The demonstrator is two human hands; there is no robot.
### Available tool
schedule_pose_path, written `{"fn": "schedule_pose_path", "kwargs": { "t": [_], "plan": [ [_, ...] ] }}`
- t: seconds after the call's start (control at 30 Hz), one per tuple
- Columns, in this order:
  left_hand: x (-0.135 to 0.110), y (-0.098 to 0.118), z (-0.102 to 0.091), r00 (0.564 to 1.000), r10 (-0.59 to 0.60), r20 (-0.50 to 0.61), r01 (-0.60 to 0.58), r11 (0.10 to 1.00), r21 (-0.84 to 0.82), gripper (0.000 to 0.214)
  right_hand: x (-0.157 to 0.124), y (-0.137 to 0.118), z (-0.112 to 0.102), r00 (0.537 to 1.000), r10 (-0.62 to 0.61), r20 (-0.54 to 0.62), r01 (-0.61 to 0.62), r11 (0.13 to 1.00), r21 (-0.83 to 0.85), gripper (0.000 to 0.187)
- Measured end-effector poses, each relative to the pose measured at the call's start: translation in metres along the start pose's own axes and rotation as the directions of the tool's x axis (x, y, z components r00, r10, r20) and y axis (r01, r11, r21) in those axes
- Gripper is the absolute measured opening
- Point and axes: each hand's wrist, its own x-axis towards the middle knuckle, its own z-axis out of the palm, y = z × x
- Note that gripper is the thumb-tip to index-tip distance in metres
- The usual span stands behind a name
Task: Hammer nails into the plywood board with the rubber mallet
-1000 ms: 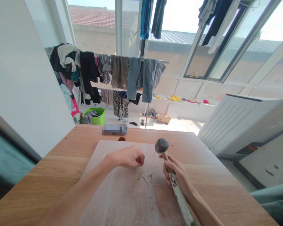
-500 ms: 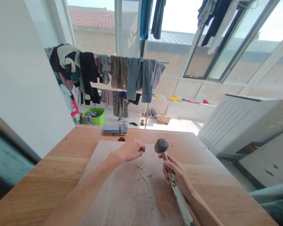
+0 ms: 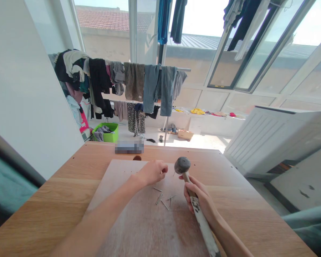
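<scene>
My right hand (image 3: 196, 192) is wrapped round the handle of a rubber mallet (image 3: 182, 165). Its dark round head points away from me, above the far part of a pale wooden board (image 3: 139, 221). A thin nail (image 3: 173, 174) shows just below the left edge of the mallet head. Left of it, over the board, my left hand (image 3: 153, 172) has its fingers curled into a pinch; what lies between the fingertips is hidden. Several loose nails (image 3: 164, 204) lie scattered on the board, nearer to me than both hands.
The board rests on a wooden table (image 3: 56, 200). At the table's far edge lies a blurred-out flat object (image 3: 129, 147), with a dark round hole (image 3: 137, 157) close by. Beyond are a green basket (image 3: 112, 137) and laundry on a drying rack (image 3: 151, 85). A white ribbed panel (image 3: 267, 132) stands right.
My left hand has moved slightly right, closer to the mallet head, and its fingers are curled more tightly. The thin tip seen at its fingers is now hidden. My right hand has hardly moved.
</scene>
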Motion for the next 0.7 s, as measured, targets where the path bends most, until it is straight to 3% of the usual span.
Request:
{"fn": "schedule_pose_path", "kwargs": {
  "t": [0.2,0.57,0.7],
  "plan": [
    [-0.002,-0.014,0.022,0.995,-0.053,-0.081,0.029,0.961,-0.273,0.010,0.001,0.004,-0.001,1.000,-0.007,0.012,0.007,1.000,0.024,0.064],
    [-0.006,-0.020,0.030,0.978,-0.020,-0.208,-0.052,0.940,-0.336,0.007,0.009,-0.020,0.018,0.998,-0.069,0.010,0.068,0.994,0.083,0.054],
    [-0.006,-0.020,0.031,0.971,-0.025,-0.239,-0.048,0.953,-0.298,0.008,0.010,-0.009,0.029,0.995,-0.098,-0.026,0.100,0.990,0.096,0.053]
  ]
}}
